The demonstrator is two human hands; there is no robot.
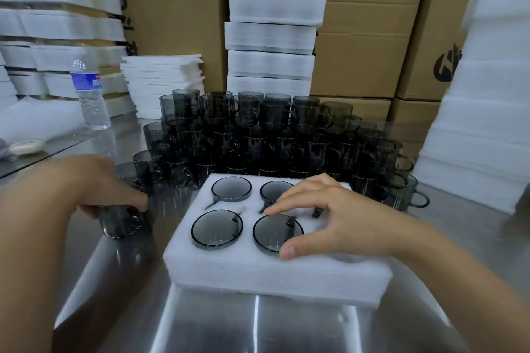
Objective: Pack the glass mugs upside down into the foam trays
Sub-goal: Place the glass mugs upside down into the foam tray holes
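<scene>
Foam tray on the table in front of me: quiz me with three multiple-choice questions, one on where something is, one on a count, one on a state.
1. Where does the water bottle stand?
A. On the table, far left
B. Inside the foam tray
C. On top of the cardboard boxes

2. How many upturned mug bases show in the foam tray?
A. Two
B. Four
C. Six

3. What is the left hand doing?
A. Lying flat on the tray
B. Gripping a mug on the table, left of the tray
C. Holding the bottle

Answers:
1 A: the water bottle stands on the table, far left.
2 B: four mug bases show in the foam tray, the right hand spanning the near-right mug.
3 B: the left hand curls round a dark mug.
</scene>
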